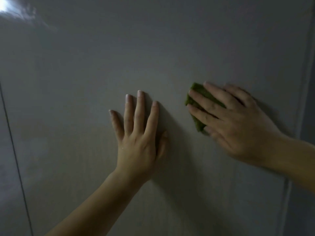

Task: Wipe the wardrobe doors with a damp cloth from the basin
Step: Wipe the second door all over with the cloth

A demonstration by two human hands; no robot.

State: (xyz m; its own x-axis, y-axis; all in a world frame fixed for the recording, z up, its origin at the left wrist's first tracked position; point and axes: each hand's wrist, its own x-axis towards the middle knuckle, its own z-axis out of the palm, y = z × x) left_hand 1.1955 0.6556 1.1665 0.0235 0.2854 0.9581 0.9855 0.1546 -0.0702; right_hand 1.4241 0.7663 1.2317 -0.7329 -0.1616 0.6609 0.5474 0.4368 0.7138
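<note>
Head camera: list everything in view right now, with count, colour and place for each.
wardrobe door: one, grey-beige, fills most of the view
seam: one, a dark thin line, runs down the far left
neighbouring panel: one, grey, left of the seam, mostly cut off
side strip: one, bluish grey, along the door's right edge
glare: one, white, top left corner of the door
cloth: one, green, right of centre, against the door under the right hand
left hand: one, centre, flat on the door, fingers straight
right hand: one, right, straight fingers press the cloth to the door
</note>
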